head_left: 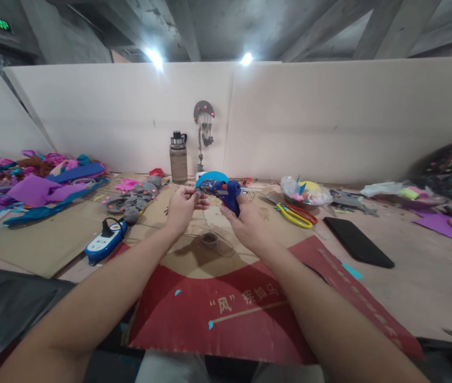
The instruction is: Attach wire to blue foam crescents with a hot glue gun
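Observation:
My right hand is wrapped round the handle of a blue glue gun, its nozzle pointing left. Close to that nozzle my left hand is closed in a pinch; what lies between the fingertips is too small to make out. A thin pale cord runs down from near the fingers to a small spool on the cardboard sheet. Behind the glue gun is a bright blue rounded piece, partly hidden.
Left are grey felt pieces, a blue-white power strip and colourful fabric scraps. A water bottle stands by the wall below a hanging felt ornament. Right lie yellow-handled scissors, a black phone and a bagged bowl.

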Motion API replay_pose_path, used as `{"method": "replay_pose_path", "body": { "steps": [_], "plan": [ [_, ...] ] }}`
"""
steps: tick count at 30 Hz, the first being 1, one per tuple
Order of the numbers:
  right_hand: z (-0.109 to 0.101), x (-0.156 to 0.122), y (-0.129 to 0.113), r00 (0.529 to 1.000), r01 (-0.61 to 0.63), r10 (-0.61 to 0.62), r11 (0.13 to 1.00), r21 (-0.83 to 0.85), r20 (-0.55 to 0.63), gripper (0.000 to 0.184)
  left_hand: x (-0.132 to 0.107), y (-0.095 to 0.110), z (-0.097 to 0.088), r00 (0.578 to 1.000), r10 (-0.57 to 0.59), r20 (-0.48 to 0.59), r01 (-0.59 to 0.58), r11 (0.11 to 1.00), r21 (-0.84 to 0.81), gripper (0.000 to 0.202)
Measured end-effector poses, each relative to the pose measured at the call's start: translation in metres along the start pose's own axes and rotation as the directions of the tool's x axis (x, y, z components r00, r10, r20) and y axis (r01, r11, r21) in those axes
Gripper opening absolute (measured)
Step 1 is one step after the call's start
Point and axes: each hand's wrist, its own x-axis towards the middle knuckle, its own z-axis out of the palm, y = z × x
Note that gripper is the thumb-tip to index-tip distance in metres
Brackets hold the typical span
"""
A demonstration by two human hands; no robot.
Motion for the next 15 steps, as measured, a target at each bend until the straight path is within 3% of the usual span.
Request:
{"method": "replay_pose_path", "body": {
  "steps": [15],
  "plan": [
    [-0.0009, 0.0005, 0.0033, 1.000, -0.026, 0.026, 1.000, 0.001, -0.006, 0.031, 0.0017, 0.0035, -0.0017, 0.997, 0.060, -0.040, -0.061, 0.998, -0.009, 0.016]
  ]
}}
